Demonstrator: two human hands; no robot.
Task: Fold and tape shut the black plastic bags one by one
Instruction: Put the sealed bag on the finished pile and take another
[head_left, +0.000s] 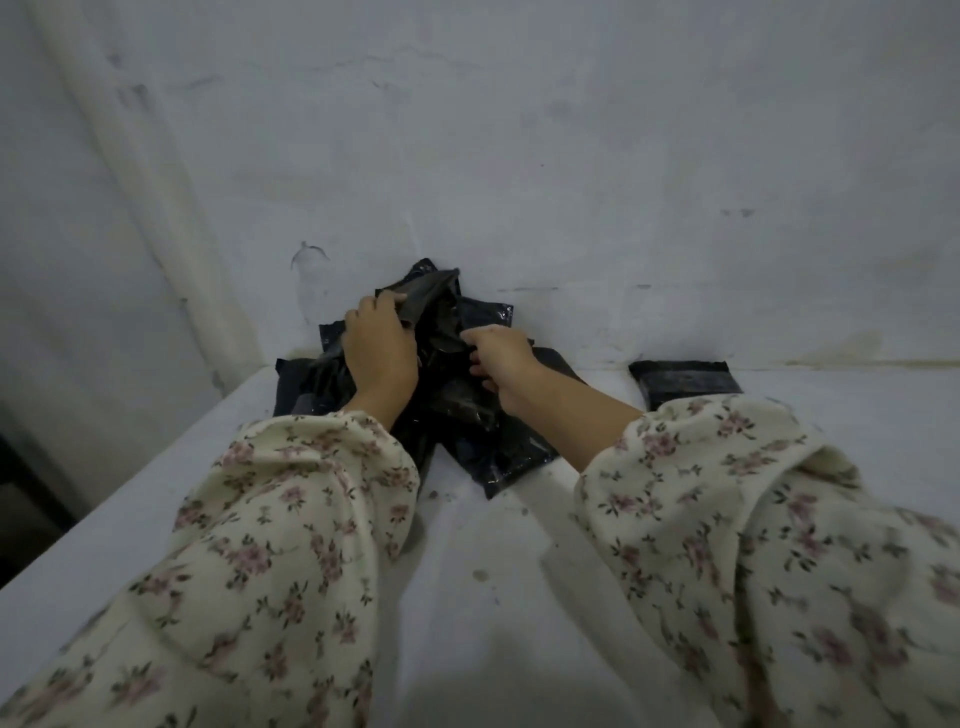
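Observation:
A heap of several black plastic bags (498, 441) lies against the wall at the far side of the white surface. My left hand (379, 348) grips the raised flap of the top black bag (426, 296). My right hand (501, 361) pinches the same bag's right edge, fingers curled into the plastic. Both forearms wear cream floral sleeves. One folded, taped black bag (685, 382) lies apart to the right, flat by the wall.
The white sheet-covered surface (498, 597) stretches toward me. A grey-white wall (519, 156) stands right behind the heap. The surface's left edge (130, 499) drops off to a dark floor area.

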